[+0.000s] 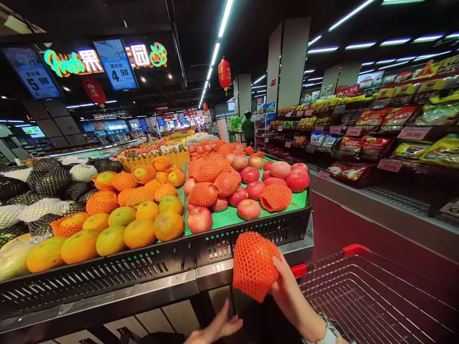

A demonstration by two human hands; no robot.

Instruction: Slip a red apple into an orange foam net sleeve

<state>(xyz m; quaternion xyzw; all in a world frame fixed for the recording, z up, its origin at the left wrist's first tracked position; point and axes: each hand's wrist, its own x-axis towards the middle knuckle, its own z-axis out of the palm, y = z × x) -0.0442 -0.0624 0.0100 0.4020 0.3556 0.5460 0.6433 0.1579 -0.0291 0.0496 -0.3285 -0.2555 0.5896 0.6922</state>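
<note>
My right hand (290, 291) grips an orange foam net sleeve (254, 265), apparently wrapped round a fruit, in front of the black display crate edge (251, 236). My left hand (215, 329) hangs low below it, fingers apart, holding nothing. Just behind, red apples (249, 209), some in orange netting, lie on green matting. Oranges (139, 232) fill the crate section to the left.
A metal shopping cart with red trim (358, 296) stands at the lower right. Shelves of packaged goods (376, 129) line the aisle on the right. Dark-netted fruit (50, 181) sits far left. A person in green (248, 128) stands far down the aisle.
</note>
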